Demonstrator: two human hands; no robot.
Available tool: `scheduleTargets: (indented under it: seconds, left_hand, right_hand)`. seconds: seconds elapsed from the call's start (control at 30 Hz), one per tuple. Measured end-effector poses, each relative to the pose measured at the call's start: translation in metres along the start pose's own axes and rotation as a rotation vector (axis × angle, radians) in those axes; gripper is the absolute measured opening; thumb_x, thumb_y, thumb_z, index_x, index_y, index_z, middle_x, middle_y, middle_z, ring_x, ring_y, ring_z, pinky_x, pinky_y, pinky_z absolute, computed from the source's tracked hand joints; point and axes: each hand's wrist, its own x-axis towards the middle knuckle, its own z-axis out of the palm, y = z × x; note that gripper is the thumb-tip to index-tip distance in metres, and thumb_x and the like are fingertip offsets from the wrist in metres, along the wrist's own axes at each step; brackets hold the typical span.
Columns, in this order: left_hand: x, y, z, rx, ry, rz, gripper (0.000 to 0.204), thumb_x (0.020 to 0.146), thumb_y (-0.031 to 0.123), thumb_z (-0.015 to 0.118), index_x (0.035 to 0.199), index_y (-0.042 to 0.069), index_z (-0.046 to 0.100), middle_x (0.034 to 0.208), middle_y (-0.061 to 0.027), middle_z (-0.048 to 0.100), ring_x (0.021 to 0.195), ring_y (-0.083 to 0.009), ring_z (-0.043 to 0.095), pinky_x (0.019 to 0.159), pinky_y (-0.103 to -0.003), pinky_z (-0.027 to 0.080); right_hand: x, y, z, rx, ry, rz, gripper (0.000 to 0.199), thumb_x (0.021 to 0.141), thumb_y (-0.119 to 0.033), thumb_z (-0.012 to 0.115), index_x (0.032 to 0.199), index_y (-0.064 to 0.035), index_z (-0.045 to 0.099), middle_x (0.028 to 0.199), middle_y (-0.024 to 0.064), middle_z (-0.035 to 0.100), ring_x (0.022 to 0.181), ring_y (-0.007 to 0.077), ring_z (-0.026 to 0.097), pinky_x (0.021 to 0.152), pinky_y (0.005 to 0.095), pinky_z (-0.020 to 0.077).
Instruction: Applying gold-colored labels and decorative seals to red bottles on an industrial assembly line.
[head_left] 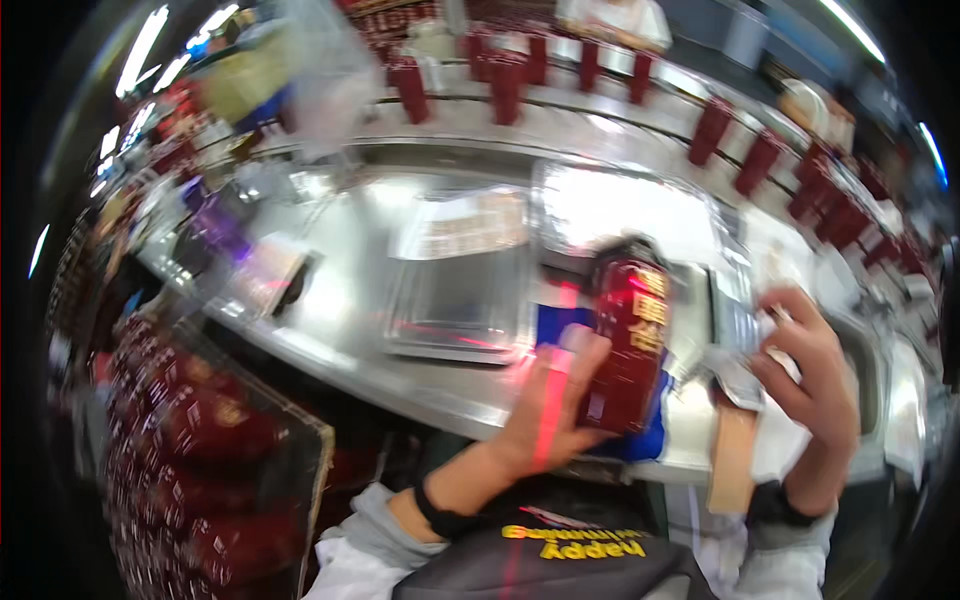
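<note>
My left hand (548, 405) grips a dark red bottle-shaped package (628, 335) with a yellow label, held upright over the front of a steel counter (350, 300). A red scanner line crosses my left hand and wrist. My right hand (812, 375) is closed on white crumpled paper or plastic (785, 440), with a tan strip (732, 455) hanging below it. A flat steel plate (455, 300) lies just left of the package. The picture is blurred by motion.
A clear bin of dark red packages (190, 450) stands at my lower left. More red packages (505, 80) ride a conveyor along the back. A clear plastic sheet (620, 205) lies on the counter. Another person in white (615, 15) stands behind the conveyor.
</note>
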Motion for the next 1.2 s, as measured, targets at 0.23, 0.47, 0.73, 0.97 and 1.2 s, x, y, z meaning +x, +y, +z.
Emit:
scheduleTargets:
  seconds: [0.23,0.47,0.73,0.97,1.2]
  left_hand:
    - [0.022,0.021,-0.033,-0.256,0.008,0.025,0.093,0.087,0.057,0.06,0.146,-0.006,0.025,0.147,-0.0213,0.035,0.14,-0.0314,0.03,0.116,-0.045,0.02]
    - [0.108,0.067,-0.059,-0.433,-0.282,0.179,0.086,0.071,0.037,0.074,0.138,-0.003,0.038,0.127,-0.0197,0.049,0.116,-0.0335,0.048,0.102,-0.041,0.034]
    - [0.087,0.064,-0.037,-0.03,-0.047,0.22,0.029,0.073,0.001,0.06,0.101,0.003,0.059,0.091,-0.0176,0.058,0.081,-0.0356,0.055,0.074,-0.042,0.045]
    - [0.082,0.071,-0.063,-0.488,-0.179,-0.177,0.012,0.086,-0.001,0.051,0.093,-0.001,0.062,0.084,-0.0098,0.063,0.075,-0.0151,0.06,0.071,-0.029,0.047]
    - [0.059,0.04,-0.068,-0.663,-0.395,-0.556,0.011,0.092,0.011,0.058,0.094,0.001,0.062,0.084,-0.0003,0.061,0.077,-0.0071,0.055,0.067,-0.024,0.046]
  right_hand:
    - [0.008,-0.014,-0.002,0.006,0.006,-0.182,0.013,0.078,-0.004,0.07,0.081,0.0,0.057,0.101,0.0154,0.055,0.091,0.0333,0.055,0.079,0.0392,0.0454]
    - [0.023,-0.042,0.006,0.057,0.088,-0.299,0.013,0.073,-0.003,0.071,0.078,-0.0046,0.06,0.108,0.018,0.056,0.09,0.0323,0.059,0.075,0.0375,0.0468]
    - [0.012,-0.033,0.021,0.125,0.097,-0.159,0.013,0.074,-0.008,0.071,0.076,-0.0037,0.06,0.106,0.0177,0.057,0.088,0.0295,0.057,0.076,0.0354,0.0449]
    - [0.005,-0.035,0.021,0.217,0.093,-0.014,0.011,0.078,-0.01,0.069,0.079,-0.0025,0.061,0.109,0.0165,0.056,0.09,0.024,0.055,0.08,0.0335,0.0434]
    - [-0.029,-0.009,0.07,0.393,0.102,0.115,0.015,0.086,-0.012,0.068,0.083,-0.0013,0.058,0.104,0.0138,0.055,0.092,0.0244,0.056,0.078,0.0327,0.0456]
